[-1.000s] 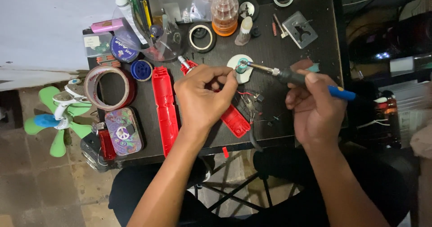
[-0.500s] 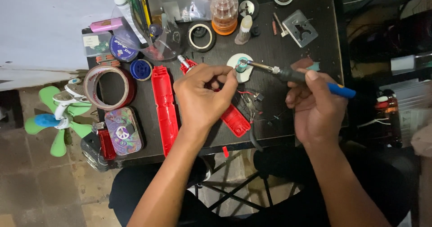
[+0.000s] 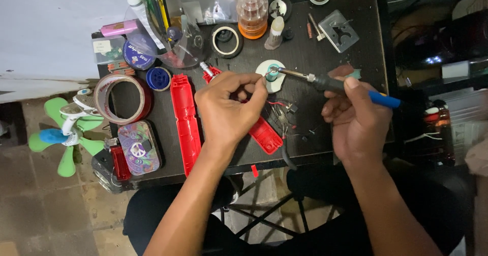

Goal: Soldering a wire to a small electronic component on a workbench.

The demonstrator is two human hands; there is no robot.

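1. Dark surface [image 3: 351, 53] carries all items; both hands work over its near-centre, set apart from each other.
2. Left hand [image 3: 229, 108]: fingers curled together, fingertips pinched just beside the white disc; what they pinch is too small to tell. The palm covers the upper part of a red casing piece [image 3: 265, 135].
3. Right hand [image 3: 356, 116]: closed around the soldering iron [image 3: 325, 83], blue handle end sticking out on the hand's far side, metal tip reaching toward the left hand.
4. Long red casing half [image 3: 185, 124]: lies lengthwise just left of the left hand, not touched.
5. Roll of brown tape [image 3: 122, 99]: well left of the left hand, flat on the surface.
6. White disc [image 3: 270, 75]: between the two hands, above the left fingertips; the iron's tip rests on the small teal part on it.
7. Thin red and black wires [image 3: 282, 111]: between the hands, below the iron.
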